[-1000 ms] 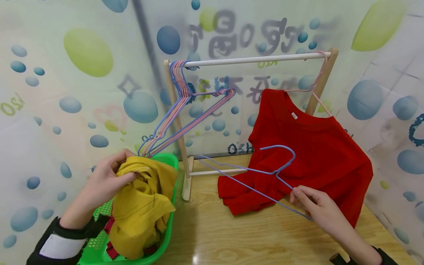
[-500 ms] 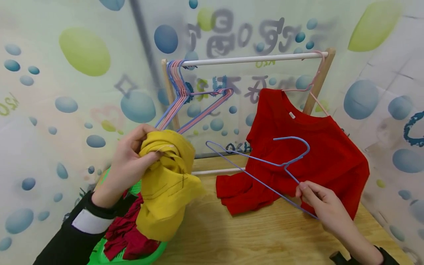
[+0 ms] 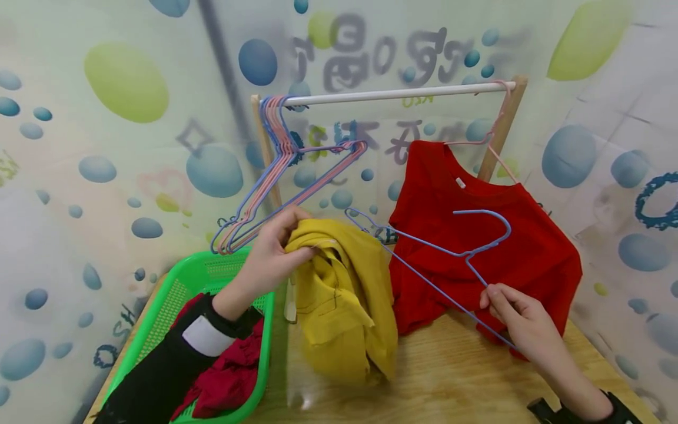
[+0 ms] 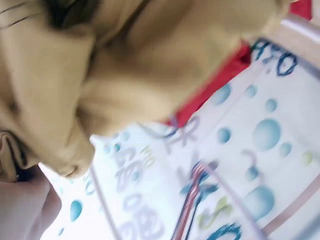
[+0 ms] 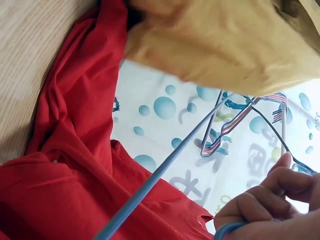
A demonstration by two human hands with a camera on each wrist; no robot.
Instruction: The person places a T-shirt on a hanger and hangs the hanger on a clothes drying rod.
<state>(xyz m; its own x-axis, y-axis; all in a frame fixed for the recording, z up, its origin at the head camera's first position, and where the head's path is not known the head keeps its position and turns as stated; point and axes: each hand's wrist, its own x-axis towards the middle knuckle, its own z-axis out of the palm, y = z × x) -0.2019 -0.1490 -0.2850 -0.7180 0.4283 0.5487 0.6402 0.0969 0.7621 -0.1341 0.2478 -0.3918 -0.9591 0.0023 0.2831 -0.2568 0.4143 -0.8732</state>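
My left hand (image 3: 267, 259) pinches a bunched yellow garment (image 3: 344, 318) by its top, and the cloth hangs down over the table. In the left wrist view the yellow cloth (image 4: 140, 65) fills the upper left. My right hand (image 3: 521, 318) grips a blue clothes hanger (image 3: 467, 254) near one shoulder, its hook pointing up and its far end close by the yellow cloth. A red long-sleeved top (image 3: 487, 235) hangs behind from a pink hanger (image 3: 497, 132). In the right wrist view the hanger's lower bar (image 5: 162, 167) crosses in front of the red cloth (image 5: 85, 100).
The rack's white rail (image 3: 392, 94) carries several blue and pink hangers (image 3: 286, 156) at its left end. A green basket (image 3: 175, 288) with dark red cloth (image 3: 233, 377) stands at the left on the wooden table (image 3: 445, 377). A bubble-patterned sheet (image 3: 148, 76) hangs behind.
My left hand has carried the yellow garment rightward out from over the basket to beside the hanger. My right hand has moved slightly right, and the hanger's hook has risen.
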